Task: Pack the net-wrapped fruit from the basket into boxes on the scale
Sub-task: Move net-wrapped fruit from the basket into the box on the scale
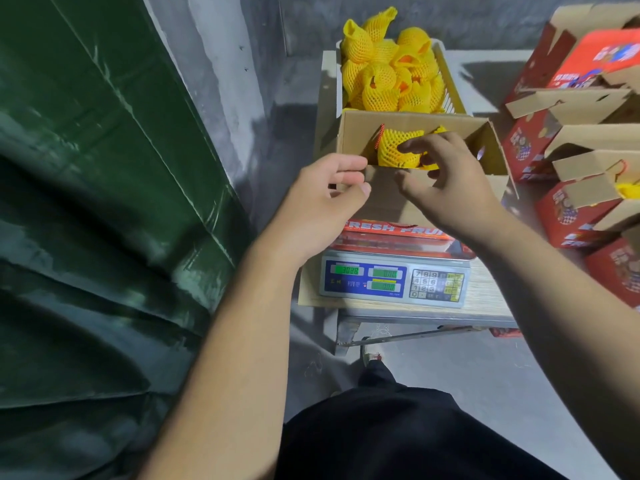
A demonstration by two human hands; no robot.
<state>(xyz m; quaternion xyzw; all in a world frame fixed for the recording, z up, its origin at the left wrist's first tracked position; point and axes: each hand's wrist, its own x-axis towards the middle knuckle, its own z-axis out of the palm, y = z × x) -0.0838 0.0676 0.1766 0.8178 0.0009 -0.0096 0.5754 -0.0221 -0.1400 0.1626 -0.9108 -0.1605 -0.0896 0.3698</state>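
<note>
An open cardboard box [356, 133] stands on the scale [394, 282], which shows green digits. Inside it lie net-wrapped fruit [393, 150] in yellow foam net. Behind the box, a white basket [446, 81] holds several more net-wrapped fruit [381, 81]. My left hand [329, 192] pinches the left end of the box's near flap between thumb and fingers. My right hand [450, 181] hovers over the box's near edge with its fingers spread and loosely bent. Its index finger touches the fruit and its thumb sits in front of the flap.
Several red fruit boxes [571, 133] with open cardboard flaps are stacked at the right. A green tarpaulin [86, 202] fills the left side. The scale sits on a low stand [408, 317] over a grey concrete floor. My shoe [370, 355] shows below.
</note>
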